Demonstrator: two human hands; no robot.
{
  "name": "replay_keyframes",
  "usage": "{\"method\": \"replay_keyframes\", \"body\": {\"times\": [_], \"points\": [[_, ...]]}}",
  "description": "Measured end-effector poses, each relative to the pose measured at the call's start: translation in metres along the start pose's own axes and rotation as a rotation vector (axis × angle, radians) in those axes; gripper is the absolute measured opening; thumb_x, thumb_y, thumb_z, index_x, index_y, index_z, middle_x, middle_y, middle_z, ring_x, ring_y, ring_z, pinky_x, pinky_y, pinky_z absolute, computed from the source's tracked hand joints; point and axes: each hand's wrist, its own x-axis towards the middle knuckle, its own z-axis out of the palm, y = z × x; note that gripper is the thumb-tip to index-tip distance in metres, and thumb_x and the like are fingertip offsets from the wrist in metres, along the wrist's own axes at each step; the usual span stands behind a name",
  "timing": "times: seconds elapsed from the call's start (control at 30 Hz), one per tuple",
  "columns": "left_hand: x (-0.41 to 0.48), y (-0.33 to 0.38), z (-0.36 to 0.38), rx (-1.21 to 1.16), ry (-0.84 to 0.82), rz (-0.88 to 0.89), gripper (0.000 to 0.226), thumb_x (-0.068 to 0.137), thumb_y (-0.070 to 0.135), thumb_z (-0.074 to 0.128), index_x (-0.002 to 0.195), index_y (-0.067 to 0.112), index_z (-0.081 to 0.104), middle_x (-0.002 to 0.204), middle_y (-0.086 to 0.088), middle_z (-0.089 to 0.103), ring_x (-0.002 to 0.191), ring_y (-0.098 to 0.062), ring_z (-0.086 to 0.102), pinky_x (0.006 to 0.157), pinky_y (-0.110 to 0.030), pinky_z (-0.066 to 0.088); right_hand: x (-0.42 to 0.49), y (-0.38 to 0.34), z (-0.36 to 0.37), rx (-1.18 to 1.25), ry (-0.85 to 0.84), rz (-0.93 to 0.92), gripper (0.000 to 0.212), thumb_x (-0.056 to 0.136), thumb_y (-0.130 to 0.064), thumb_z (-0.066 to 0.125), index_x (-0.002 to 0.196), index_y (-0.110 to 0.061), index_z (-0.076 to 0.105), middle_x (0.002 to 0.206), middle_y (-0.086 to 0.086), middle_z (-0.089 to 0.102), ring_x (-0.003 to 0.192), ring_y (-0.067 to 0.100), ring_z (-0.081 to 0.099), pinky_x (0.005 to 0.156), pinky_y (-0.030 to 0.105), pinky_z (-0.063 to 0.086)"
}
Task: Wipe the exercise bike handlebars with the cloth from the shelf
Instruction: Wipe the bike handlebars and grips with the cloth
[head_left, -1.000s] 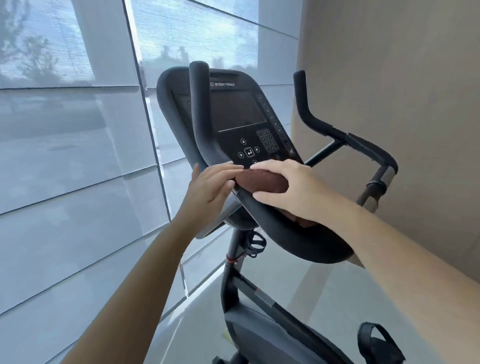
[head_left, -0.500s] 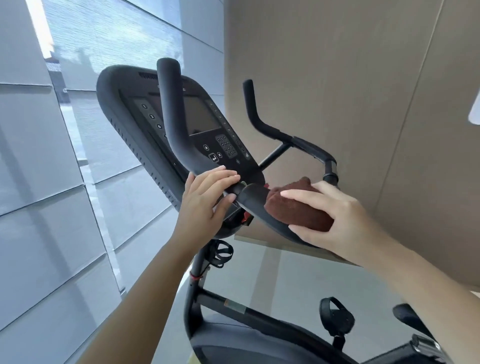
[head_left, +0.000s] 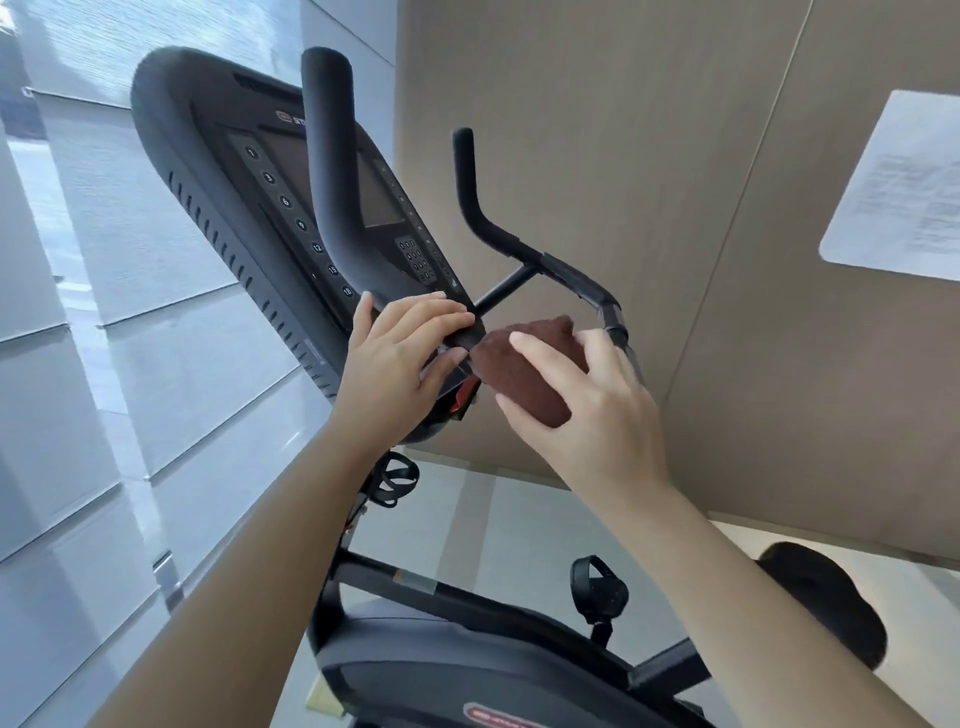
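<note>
A black exercise bike fills the middle of the head view, its console (head_left: 249, 197) tilted toward me. The left handlebar horn (head_left: 332, 171) rises in front of the console, and the right handlebar (head_left: 483, 208) bends back toward the wall. My left hand (head_left: 400, 358) grips the lower handlebar bar just below the console. My right hand (head_left: 587, 405) holds a folded brown cloth (head_left: 524, 364) wrapped over the bar right beside the left hand. The bar under the cloth is hidden.
A tan wall panel (head_left: 701, 260) stands close behind the bike, with a white printed sheet (head_left: 898, 187) on it at the right. Grey window blinds (head_left: 104, 312) run along the left. Below are the bike's frame, a pedal strap (head_left: 597, 592) and the black seat (head_left: 826, 597).
The view has swung right and lower, bringing the wall sheet and seat into sight. My right hand keeps the cloth on the bar, now nearer my left hand, which still grips the bar.
</note>
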Motion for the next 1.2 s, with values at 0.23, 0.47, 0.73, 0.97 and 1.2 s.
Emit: {"method": "replay_keyframes", "body": {"times": [0.23, 0.47, 0.73, 0.97, 1.2], "points": [[0.0, 0.003, 0.004, -0.041, 0.023, -0.025, 0.025, 0.09, 0.021, 0.049, 0.106, 0.011, 0.066, 0.11, -0.002, 0.066, 0.112, -0.023, 0.054, 0.096, -0.059, 0.032, -0.042, 0.044, -0.024, 0.153, 0.08, 0.308, 0.04, 0.076, -0.028, 0.069, 0.115, -0.019, 0.065, 0.089, 0.004, 0.053, 0.08, 0.023, 0.057, 0.074, 0.01, 0.039], [0.0, 0.002, 0.007, -0.102, 0.046, -0.059, 0.028, 0.09, 0.025, 0.046, 0.105, 0.011, 0.066, 0.11, -0.002, 0.066, 0.113, -0.021, 0.049, 0.098, -0.054, 0.029, -0.001, 0.02, -0.019, 0.358, 0.215, 0.445, 0.042, 0.074, -0.036, 0.065, 0.116, -0.032, 0.061, 0.1, -0.007, 0.056, 0.088, -0.005, 0.047, 0.075, -0.007, 0.029], [0.001, 0.002, 0.011, -0.118, 0.065, -0.056, 0.033, 0.092, 0.03, 0.044, 0.103, 0.009, 0.067, 0.107, -0.005, 0.067, 0.113, -0.02, 0.048, 0.096, -0.055, 0.032, 0.033, 0.046, -0.051, 0.174, 0.263, 0.384, 0.044, 0.077, -0.03, 0.071, 0.119, -0.027, 0.061, 0.102, 0.002, 0.054, 0.087, 0.007, 0.047, 0.077, 0.006, 0.031], [0.0, 0.006, 0.008, -0.113, 0.058, -0.087, 0.033, 0.09, 0.028, 0.043, 0.103, 0.009, 0.066, 0.108, -0.005, 0.067, 0.113, -0.021, 0.049, 0.099, -0.043, 0.026, 0.02, 0.004, -0.02, 0.2, -0.277, 0.248, 0.046, 0.076, -0.041, 0.067, 0.121, -0.04, 0.056, 0.107, 0.0, 0.054, 0.099, 0.019, 0.053, 0.082, 0.033, 0.048], [0.002, 0.014, 0.005, -0.101, 0.058, -0.118, 0.023, 0.086, 0.013, 0.053, 0.104, 0.006, 0.067, 0.108, -0.006, 0.067, 0.112, -0.023, 0.051, 0.095, -0.049, 0.035, 0.035, 0.031, -0.032, 0.521, -0.623, 0.244, 0.051, 0.075, -0.045, 0.068, 0.119, -0.06, 0.046, 0.113, -0.015, 0.049, 0.104, -0.001, 0.048, 0.079, 0.014, 0.037]]}}
